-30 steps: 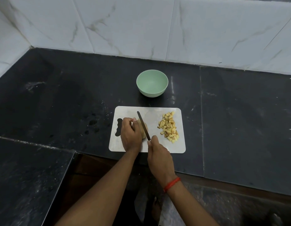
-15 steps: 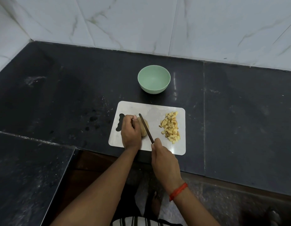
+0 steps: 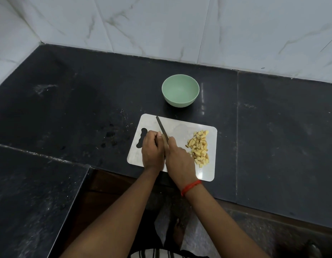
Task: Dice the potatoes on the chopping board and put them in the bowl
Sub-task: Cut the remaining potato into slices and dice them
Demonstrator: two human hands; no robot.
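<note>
**Head view: cutting under way, bowl unfilled**

Finds left hand (image 3: 152, 150) on the chopping board (image 3: 182, 128), fingers (image 3: 153, 135) curled over the potato, judged to pin it against rolling. Finds right hand (image 3: 178, 158) gripping the knife (image 3: 162, 128), blade slanting up-left beside the left knuckles for a guided cut. Records diced pieces (image 3: 198, 148) heaped at the board's right, clear of the blade. Records bowl (image 3: 180, 91) on the desk (image 3: 276, 131) beyond the board, nothing seen inside. Cannot make out the potato or knife handle: both covered by the hands.
</note>
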